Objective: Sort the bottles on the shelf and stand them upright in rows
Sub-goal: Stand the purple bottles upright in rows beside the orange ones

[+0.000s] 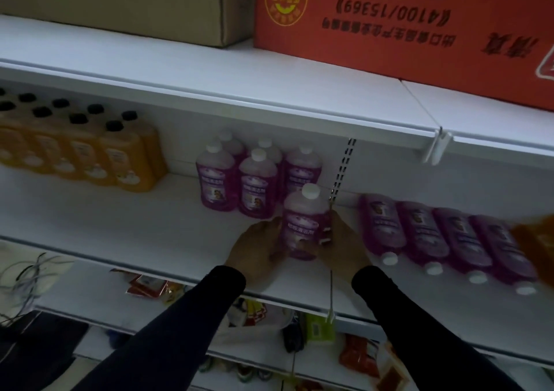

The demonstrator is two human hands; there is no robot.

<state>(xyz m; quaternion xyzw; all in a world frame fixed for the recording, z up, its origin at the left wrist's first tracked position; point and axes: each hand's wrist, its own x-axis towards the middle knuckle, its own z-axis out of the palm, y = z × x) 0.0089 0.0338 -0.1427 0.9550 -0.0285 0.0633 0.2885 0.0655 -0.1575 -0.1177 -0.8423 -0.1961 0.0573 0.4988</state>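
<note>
- A purple cleaner bottle (302, 225) stood upright on the white shelf (120, 228), just in front of the standing purple group (254, 174).
- Both the left hand (257, 249) and the right hand (341, 240) gripped it, fingers curled round its sides.
- The step in hand looked like setting it into the row.
- Next would probably be letting go and reaching right for the lying purple bottles (434, 234).

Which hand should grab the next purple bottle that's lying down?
Probably the right hand. It sits on the side of the held purple white-capped plastic bottle nearest the lying purple bottles. The left hand would have to cross over.
</note>
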